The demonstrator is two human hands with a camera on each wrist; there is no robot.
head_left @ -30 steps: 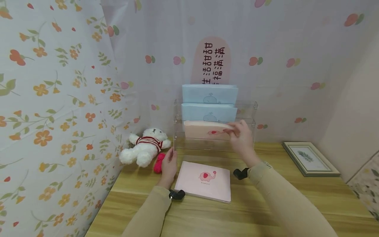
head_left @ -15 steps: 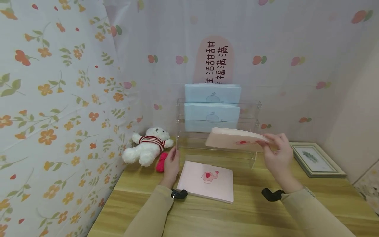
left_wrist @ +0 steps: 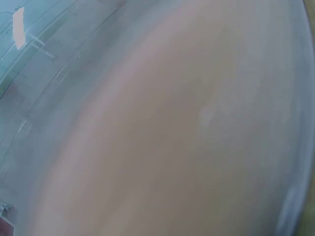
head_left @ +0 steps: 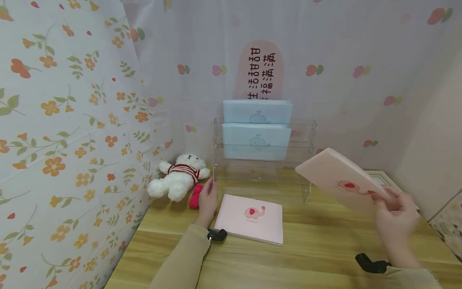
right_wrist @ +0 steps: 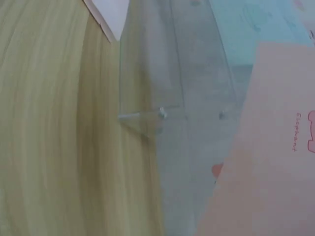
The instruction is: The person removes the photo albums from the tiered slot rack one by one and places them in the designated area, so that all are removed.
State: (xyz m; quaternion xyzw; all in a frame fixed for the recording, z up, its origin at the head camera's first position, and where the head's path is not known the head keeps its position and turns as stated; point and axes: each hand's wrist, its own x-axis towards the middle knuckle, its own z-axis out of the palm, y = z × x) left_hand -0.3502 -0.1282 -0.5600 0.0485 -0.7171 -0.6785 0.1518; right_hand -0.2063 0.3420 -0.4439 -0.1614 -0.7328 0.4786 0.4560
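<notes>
Pink notebook in the right hand, off the tabletop and to the right of the clear rack. The right hand pinches the notebook near its right end, the thumb on the cover with the elephant drawing. The long axis slopes from the upper left down to the hand on the right, so that the free end points back toward the rack's right end; notebook and rack appear apart. The cover is tilted and faces the person; the right wrist view shows the printed word "Elephant" on it. The right hand is much the nearer to this notebook; the left hand lies well apart, at the opposite end of the rack. It touches the rack's left side; whether the fingers grip there cannot be told, since the left wrist view is largely blurred.

Between the hands, in front of the rack, a second pink notebook lies flat, elephant upward. Two blue stacks stand upright in the rack, the front stack lower than the rear stack. Beside the left hand is a red bundle, with a white plush bear just beyond. At right, a picture frame is partly hidden behind the held notebook.
</notes>
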